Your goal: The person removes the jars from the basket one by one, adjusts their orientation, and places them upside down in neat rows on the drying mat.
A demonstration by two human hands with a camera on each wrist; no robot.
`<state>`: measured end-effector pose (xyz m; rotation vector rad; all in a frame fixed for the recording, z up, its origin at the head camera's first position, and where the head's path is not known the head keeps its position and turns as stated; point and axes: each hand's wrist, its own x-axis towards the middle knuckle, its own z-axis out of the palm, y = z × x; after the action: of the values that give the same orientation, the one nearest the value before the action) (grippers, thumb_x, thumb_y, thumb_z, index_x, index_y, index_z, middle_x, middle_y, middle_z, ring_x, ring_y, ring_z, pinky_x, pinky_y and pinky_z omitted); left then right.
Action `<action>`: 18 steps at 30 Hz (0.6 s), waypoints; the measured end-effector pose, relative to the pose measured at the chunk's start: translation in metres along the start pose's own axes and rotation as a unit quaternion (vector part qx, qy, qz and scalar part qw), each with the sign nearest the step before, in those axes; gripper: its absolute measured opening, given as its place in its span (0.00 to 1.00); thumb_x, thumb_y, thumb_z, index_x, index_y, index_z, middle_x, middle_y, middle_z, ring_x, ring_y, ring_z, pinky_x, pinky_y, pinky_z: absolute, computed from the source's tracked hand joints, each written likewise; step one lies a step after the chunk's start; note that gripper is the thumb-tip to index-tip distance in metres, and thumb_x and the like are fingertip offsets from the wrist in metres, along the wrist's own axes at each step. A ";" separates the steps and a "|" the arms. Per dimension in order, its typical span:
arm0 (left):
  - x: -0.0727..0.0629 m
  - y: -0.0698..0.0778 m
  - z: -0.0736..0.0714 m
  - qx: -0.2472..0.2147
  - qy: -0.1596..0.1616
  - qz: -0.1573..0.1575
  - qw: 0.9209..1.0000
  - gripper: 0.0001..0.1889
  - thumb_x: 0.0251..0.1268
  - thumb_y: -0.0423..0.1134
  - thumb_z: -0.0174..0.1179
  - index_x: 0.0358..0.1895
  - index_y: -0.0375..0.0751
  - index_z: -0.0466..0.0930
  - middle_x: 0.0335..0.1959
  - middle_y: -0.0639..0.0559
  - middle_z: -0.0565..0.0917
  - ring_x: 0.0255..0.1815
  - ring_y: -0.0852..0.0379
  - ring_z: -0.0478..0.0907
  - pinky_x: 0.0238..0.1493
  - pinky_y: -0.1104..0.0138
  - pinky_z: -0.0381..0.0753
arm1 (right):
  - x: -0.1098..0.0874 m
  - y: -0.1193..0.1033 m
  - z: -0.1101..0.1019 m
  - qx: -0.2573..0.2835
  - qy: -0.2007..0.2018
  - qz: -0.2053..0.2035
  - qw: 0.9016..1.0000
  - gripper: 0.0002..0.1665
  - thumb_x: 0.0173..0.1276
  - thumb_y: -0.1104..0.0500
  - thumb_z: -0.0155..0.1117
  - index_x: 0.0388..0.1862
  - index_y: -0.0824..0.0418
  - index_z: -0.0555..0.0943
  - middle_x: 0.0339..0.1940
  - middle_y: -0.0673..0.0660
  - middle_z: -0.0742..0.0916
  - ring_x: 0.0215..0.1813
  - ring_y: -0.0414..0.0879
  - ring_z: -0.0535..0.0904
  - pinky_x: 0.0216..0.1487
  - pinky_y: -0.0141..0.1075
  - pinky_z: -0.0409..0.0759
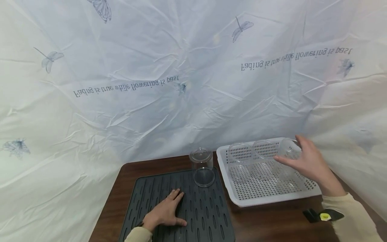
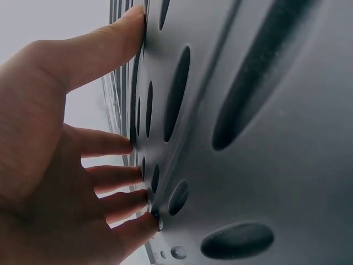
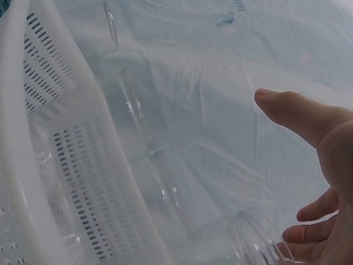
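Observation:
My left hand (image 1: 164, 211) rests on a dark grey drying mat (image 1: 211, 208) with oval slots, fingers spread and fingertips touching it in the left wrist view. At the mat's far right edge stands a clear glass jar (image 1: 203, 164), a ringed round face uppermost. Over the right side of a white perforated basket (image 1: 234, 193), my right hand (image 1: 309, 159) is spread around the top of the rightmost clear glass (image 1: 287, 153). In the right wrist view the thumb stands away from this glass (image 3: 251, 243), while the fingertips are right at its rim.
Two more clear glasses, a left one (image 1: 239, 161) and a middle one (image 1: 263, 158), stand in the basket. Basket and mat lie on a brown wooden table (image 1: 260, 222). A wrinkled white printed sheet (image 1: 181, 111) hangs close behind and at both sides.

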<state>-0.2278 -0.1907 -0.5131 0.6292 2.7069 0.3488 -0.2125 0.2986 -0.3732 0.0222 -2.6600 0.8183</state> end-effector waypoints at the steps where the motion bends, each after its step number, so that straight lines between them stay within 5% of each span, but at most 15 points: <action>1: 0.000 0.000 0.000 0.000 0.000 0.001 1.000 0.57 0.44 0.71 0.68 0.76 0.43 0.58 0.77 0.40 0.56 0.77 0.37 0.52 0.68 0.41 0.64 | -0.001 0.002 0.000 -0.002 0.000 0.003 1.000 0.71 0.54 0.36 0.74 0.75 0.79 0.46 0.66 0.85 0.63 0.63 0.81 0.60 0.55 0.74 0.61; 18: -0.001 0.000 -0.001 -0.008 -0.006 0.001 1.000 0.57 0.45 0.70 0.68 0.76 0.43 0.57 0.77 0.39 0.55 0.77 0.36 0.51 0.68 0.40 0.64 | -0.006 0.024 -0.001 -0.016 0.008 0.015 1.000 0.66 0.54 0.38 0.75 0.72 0.80 0.53 0.63 0.85 0.65 0.61 0.80 0.62 0.53 0.73 0.63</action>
<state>-0.2275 -0.1912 -0.5123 0.6271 2.6893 0.3647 -0.2096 0.3186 -0.3878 -0.0321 -2.6644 0.7818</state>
